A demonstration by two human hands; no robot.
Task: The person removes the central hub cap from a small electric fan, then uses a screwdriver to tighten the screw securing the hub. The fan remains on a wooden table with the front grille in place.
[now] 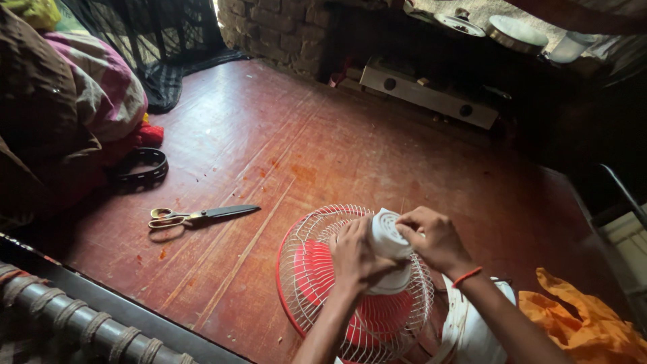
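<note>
We have a table fan (357, 283) lying face-down on the red floor (283, 148), lower centre of the frame, white wire grille (303, 269) around red blades (317, 269), white motor housing (389, 246) pointing up at us. Our left hand (354, 256) wraps the left side of the housing, closed on it; our right hand (435, 237) pinches at the housing's top right edge, fingers narrow, and we can't tell whether it holds a small part there. Judgement: we're working the rear motor cover. To do it well we keep the left hand firm so the housing doesn't turn, keep the grille flat on the floor so the fan doesn't rock, and work the right fingertips along the seam evenly rather than prying one spot, since thin plastic will likely crack. We keep fingers out of the wire gaps. Scissors (202, 216) lie well apart at centre left, a dark ring (140, 166) beyond them near the bedding (87, 87), orange cloth (579, 323) at lower right.
</note>
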